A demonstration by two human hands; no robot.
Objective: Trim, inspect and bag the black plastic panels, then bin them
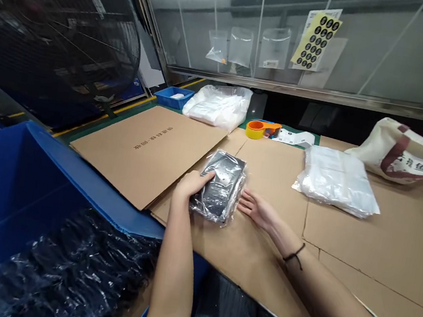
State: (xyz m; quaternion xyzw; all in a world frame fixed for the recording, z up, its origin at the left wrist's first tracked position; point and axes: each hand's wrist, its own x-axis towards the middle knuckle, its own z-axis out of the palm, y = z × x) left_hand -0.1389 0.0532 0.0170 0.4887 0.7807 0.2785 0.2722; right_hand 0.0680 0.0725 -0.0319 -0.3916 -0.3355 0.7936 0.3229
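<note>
A small stack of flat black items in clear plastic bags [220, 188] is held at its left side by my left hand [193, 183]. The thumb lies on top of the stack; the other fingers are mostly hidden at its edge. What is inside the bags I cannot make out beyond flat and black. At the stack's right edge is my right hand [254, 209], fingers stretched out and slightly apart, with the tips close to the plastic and nothing held. Brown cardboard [260, 260] covers the table under both hands.
Left lie a flat printed carton [149, 155] and a blue bin [58, 158] full of bagged black items [73, 270]. Behind are a white plastic bag [219, 104], a tape dispenser [263, 129] and a blue tray [173, 97]. Right are clear bags [338, 179] and a cloth bag [404, 154].
</note>
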